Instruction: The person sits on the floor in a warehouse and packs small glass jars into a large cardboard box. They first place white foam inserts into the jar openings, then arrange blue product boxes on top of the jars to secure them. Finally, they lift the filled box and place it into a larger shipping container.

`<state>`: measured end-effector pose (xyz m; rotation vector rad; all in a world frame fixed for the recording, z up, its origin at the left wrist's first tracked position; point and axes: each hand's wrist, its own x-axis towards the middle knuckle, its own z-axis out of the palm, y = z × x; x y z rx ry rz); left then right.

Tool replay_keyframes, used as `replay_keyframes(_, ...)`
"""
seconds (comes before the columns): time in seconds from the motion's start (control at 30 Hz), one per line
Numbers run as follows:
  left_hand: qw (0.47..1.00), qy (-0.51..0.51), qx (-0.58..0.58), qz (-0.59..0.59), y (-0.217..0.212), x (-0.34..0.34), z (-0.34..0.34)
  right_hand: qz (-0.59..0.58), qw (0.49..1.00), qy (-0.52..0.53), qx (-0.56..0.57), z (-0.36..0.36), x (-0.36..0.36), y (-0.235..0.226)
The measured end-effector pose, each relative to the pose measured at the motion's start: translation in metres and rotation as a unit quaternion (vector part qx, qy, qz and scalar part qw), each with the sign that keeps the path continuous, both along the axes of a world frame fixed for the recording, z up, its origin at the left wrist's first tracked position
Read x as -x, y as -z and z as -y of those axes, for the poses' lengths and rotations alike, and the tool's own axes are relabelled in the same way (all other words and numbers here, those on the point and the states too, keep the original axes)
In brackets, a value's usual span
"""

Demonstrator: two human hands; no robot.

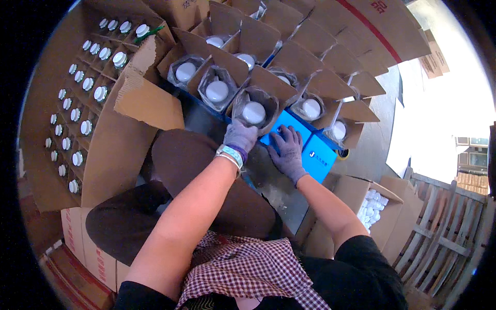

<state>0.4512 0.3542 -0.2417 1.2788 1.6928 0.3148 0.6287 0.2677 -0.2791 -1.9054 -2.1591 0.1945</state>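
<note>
Boxing step, by my judgement: left hand (240, 136) curled, gripping the bagged white-capped bottle (253, 112) in its open carton, right hand (287, 150) spread flat on the blue box (310, 150) just right of it; next, likely closing flaps.

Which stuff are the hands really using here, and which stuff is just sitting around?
In use:
- left hand, gloved, at the open small box with a white-capped bottle
- right hand, gloved, flat on the blue box

Just sitting around:
- big carton of white-capped bottles
- carton of white caps
- wooden pallet
- row of other open small boxes
</note>
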Motion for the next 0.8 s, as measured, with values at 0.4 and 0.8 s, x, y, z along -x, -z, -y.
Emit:
replay_keyframes(0.4,0.919,-0.119,-0.072,0.368,0.079,-0.032,-0.049,-0.033,0.972,-0.187,0.138,-0.137,0.025,-0.028)
replay_keyframes(0.8,0.895,-0.213,0.129,0.369,0.031,-0.016,-0.012,-0.081,0.974,-0.135,0.161,-0.121,0.019,-0.014)
